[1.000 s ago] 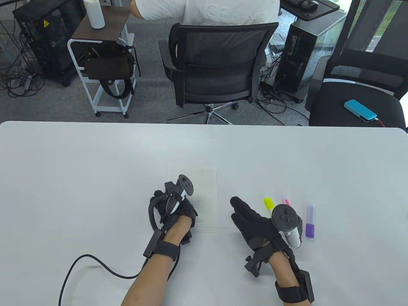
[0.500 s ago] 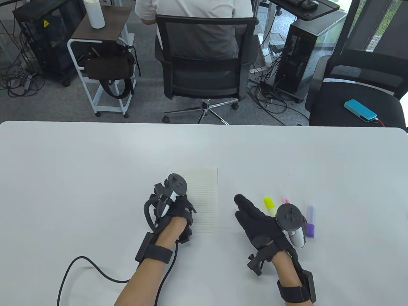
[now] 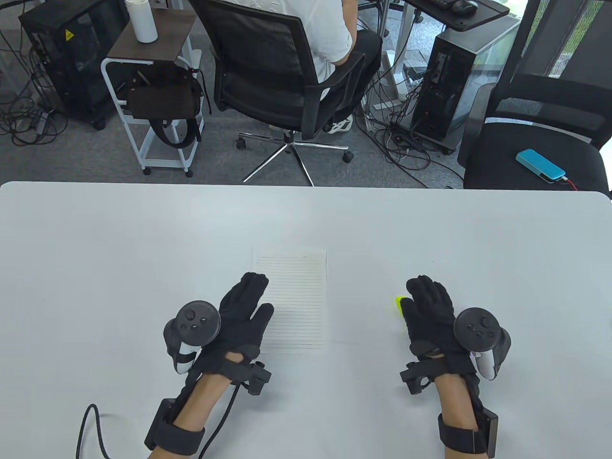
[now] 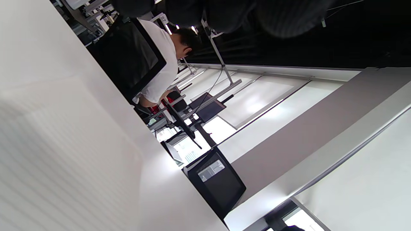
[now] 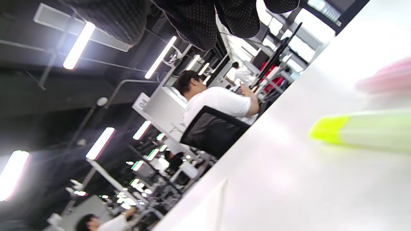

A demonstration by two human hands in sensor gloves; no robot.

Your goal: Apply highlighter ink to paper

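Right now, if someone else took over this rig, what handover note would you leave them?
Left hand: open, fingers straight, lying flat on the left edge of the lined paper.
Right hand: open, over the highlighters, no grip on any. Only the yellow highlighter tip shows in the table view; the right wrist view shows it lying on the white table with a pink highlighter beyond it.
Done: the paper is pinned; no ink shows on it.
Left: pick up a highlighter, uncap it, mark the paper.

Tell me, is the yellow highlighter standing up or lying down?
Lying down. In the right wrist view the yellow highlighter stretches flat along the white table, and the right hand covers most of it from above.
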